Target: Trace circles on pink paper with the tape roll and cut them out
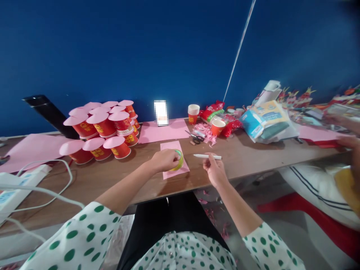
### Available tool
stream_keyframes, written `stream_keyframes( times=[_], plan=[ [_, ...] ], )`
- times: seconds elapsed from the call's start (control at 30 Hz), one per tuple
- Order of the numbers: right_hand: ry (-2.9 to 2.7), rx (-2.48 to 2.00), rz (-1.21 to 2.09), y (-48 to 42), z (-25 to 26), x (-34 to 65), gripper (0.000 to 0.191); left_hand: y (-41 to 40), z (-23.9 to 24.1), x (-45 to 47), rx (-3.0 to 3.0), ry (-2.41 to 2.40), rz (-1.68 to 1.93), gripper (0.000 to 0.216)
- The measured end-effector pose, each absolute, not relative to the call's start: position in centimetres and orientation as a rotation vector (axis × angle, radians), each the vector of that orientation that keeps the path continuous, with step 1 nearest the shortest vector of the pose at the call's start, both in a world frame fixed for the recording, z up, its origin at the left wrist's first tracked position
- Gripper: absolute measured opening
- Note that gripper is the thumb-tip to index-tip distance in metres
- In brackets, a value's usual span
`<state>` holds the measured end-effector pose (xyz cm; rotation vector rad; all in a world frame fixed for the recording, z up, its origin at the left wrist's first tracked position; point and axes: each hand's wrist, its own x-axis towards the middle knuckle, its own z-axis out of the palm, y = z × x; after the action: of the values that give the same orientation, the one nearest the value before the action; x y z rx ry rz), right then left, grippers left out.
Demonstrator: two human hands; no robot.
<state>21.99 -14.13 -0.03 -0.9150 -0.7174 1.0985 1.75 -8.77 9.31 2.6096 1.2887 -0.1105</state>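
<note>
My left hand (pixel 165 160) is closed on the near side of a roll of tape (pixel 180 160), yellow-green in colour. The roll rests on a small pink sheet of paper (pixel 170 146) near the table's front edge. To the right of that sheet, my right hand (pixel 215 170) holds a white pen (pixel 204 156) between thumb and fingers. The pen lies level in the air, its tip pointing left toward the tape. Part of the roll is hidden behind my left fingers.
Red paper cups with pink paper tops (pixel 99 129) are stacked at left. Scissors (pixel 197 138) lie beside pink scraps (pixel 206 132). A cup stack (pixel 193 114), red packets (pixel 210 111) and a blue pack (pixel 254 122) stand behind. A power strip (pixel 25 187) trails cables. Another person's hand (pixel 350 142) is at right.
</note>
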Motion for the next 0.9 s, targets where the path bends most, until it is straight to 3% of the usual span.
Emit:
stream_keyframes(
  times=[0.2, 0.33, 0.57, 0.67, 0.77, 0.9],
  plan=[
    [-0.676, -0.907, 1.099, -14.3, 0.3, 22.0, 0.028, -9.3, 13.1, -1.0, 2.528, 1.379, 0.169, 0.03],
    [-0.647, -0.889, 1.107, -14.4, 0.4, 22.1, 0.029, -11.1, 14.2, -2.9, 2.553, 1.679, 0.254, 0.029],
    [-0.65, -0.894, 1.115, -14.2, 0.0, 22.1, 0.03, -15.0, 10.3, -5.3, 2.527, 2.026, -0.005, 0.032],
    [-0.718, -0.927, 1.079, -14.3, 0.0, 21.8, 0.029, -15.8, 9.0, -5.7, 2.534, 2.028, 0.055, 0.035],
    [-0.949, -1.06, 0.92, -14.9, 0.8, 21.2, 0.026, -16.2, 8.5, -5.1, 2.564, 1.982, 0.13, 0.031],
    [-1.603, -1.114, 0.452, -16.2, 3.0, 20.4, 0.018, -16.0, 7.8, -2.8, 2.791, 1.65, 0.217, 0.028]
  ],
)
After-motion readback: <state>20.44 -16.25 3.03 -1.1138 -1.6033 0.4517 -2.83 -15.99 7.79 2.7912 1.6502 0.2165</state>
